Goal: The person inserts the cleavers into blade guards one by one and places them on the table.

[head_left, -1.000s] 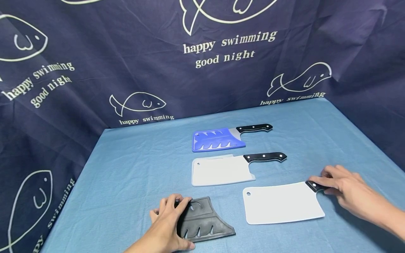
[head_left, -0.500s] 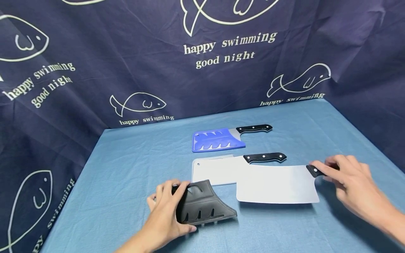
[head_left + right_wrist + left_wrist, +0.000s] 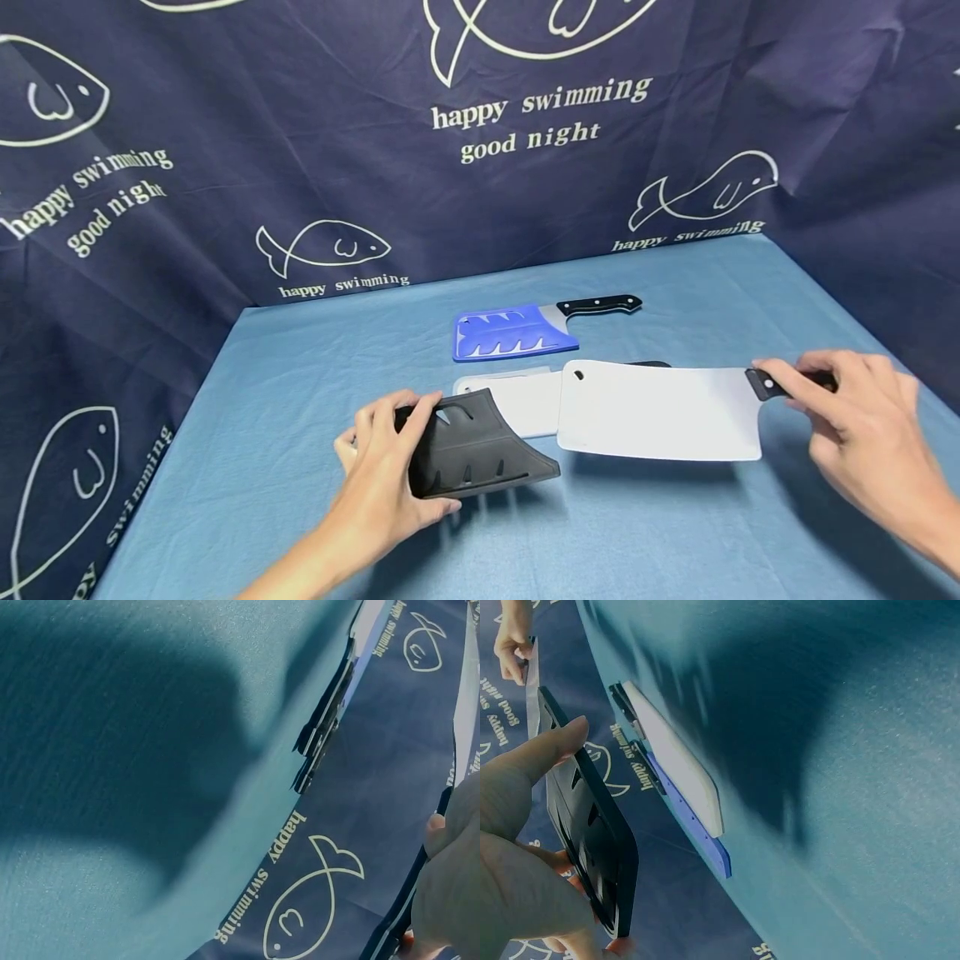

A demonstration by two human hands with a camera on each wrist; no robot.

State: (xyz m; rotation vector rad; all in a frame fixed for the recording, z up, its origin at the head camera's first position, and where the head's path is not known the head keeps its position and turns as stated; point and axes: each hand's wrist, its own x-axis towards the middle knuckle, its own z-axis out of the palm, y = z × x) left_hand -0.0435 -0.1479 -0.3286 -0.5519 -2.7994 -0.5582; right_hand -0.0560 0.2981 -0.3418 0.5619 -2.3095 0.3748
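Observation:
My left hand (image 3: 382,467) grips a black slotted blade guard (image 3: 480,446) across its closed left end, thumb below and fingers above. The guard's curved side faces right, and it hangs over the cloth with its shadow beneath. In the left wrist view the guard (image 3: 592,825) shows edge-on. My right hand (image 3: 862,417) holds a white-bladed cleaver (image 3: 660,412) by its black riveted handle (image 3: 767,384), blade pointing left. This blade is also raised, its tip end close to the guard's right corner. In the right wrist view the hand (image 3: 454,870) covers much of the handle.
Behind the raised things lies another white cleaver (image 3: 528,408) in a pale guard, partly covered from view. Farther back lies a cleaver in a blue guard (image 3: 510,333), handle to the right. Blue cloth (image 3: 300,400) covers the table; a dark fish-print curtain (image 3: 337,150) stands behind.
Both hands have risen off the table, the left with the black guard and the right with the cleaver. Both items have moved away from the front, and the blade now overlaps the middle cleaver in view.

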